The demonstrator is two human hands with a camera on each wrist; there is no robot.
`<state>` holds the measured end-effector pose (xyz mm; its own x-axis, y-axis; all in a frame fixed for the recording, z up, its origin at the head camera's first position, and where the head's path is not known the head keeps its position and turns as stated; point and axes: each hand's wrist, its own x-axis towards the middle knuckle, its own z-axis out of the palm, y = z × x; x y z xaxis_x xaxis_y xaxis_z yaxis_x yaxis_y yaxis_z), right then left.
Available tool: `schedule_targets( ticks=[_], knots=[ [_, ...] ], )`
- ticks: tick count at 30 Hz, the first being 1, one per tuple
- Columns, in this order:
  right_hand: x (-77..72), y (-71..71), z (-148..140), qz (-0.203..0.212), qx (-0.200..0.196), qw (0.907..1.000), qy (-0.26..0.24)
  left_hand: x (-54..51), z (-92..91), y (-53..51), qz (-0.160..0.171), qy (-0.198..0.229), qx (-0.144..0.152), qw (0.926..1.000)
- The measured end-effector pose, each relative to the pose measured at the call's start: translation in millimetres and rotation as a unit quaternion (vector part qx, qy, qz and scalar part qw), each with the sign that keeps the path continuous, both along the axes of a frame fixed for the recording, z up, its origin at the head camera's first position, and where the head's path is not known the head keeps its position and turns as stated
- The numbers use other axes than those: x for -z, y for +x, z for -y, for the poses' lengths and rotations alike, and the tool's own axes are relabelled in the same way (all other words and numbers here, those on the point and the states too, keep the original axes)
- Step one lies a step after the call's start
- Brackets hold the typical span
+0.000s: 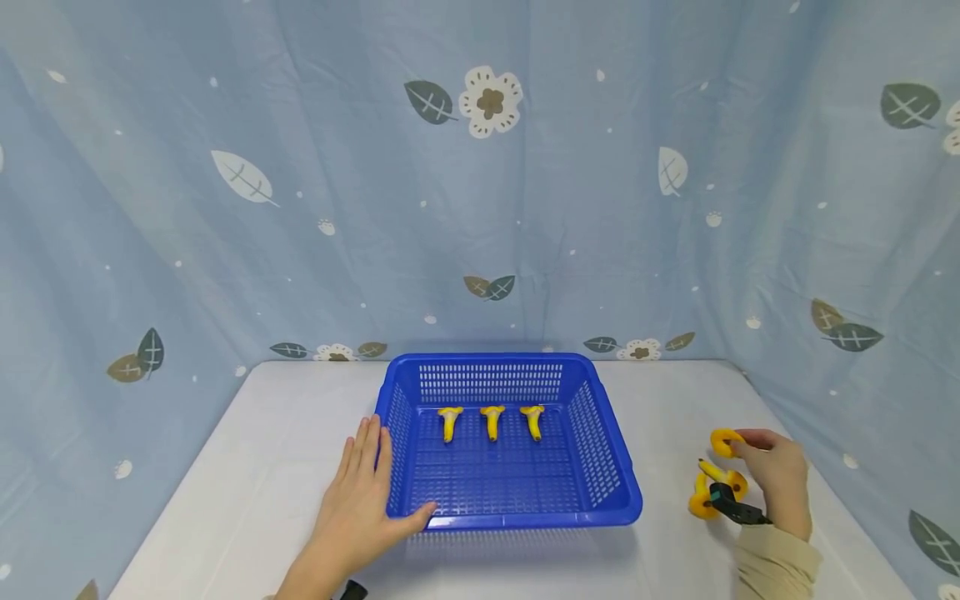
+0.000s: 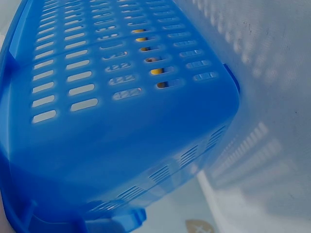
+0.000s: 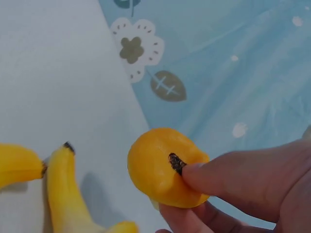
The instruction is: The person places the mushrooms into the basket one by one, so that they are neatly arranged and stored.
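Note:
Three yellow mushrooms (image 1: 492, 422) lie in a row, stems toward the front, inside a blue basket (image 1: 517, 521). The left hand (image 1: 356, 508) rests on the basket's left rim and front left corner, fingers straight and thumb spread; in the left wrist view the basket's side (image 2: 126, 141) fills much of the picture. At the right, the right hand (image 1: 776, 479) pinches a yellow mushroom (image 1: 724, 442) by its cap; the right wrist view shows the thumb of that hand (image 3: 243, 187) on the orange-yellow cap (image 3: 163, 165). Loose mushrooms (image 1: 703, 500) lie on the table just below it.
A white-covered table (image 1: 300, 433) extends on both sides of the basket. Behind and beside it hangs a blue curtain (image 1: 570, 208) with leaves and flowers. A small black device (image 1: 738, 506) sits at the right wrist.

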<state>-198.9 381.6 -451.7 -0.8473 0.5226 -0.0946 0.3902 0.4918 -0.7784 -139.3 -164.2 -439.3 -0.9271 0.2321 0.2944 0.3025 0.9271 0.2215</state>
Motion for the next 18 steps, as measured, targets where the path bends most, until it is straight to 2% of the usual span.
schedule_targets(
  ticks=[9, 13, 18],
  knots=[
    [-15.1, 4.2, 0, -0.018, 0.0, 0.9997, 0.015, 1.4, 0.6, 0.9, 0.0, -0.001, 0.002, 1.0],
    [-22.5, 6.8, 4, -0.029, -0.021, 0.999, 0.026, 1.3, 0.9, 0.4, 0.004, -0.004, 0.002, 1.0],
    [-32.1, 9.1, 14, -0.073, -0.049, 0.9957, 0.03, 1.1, 1.0, -0.4, 0.005, -0.002, 0.004, 1.0]
  ],
)
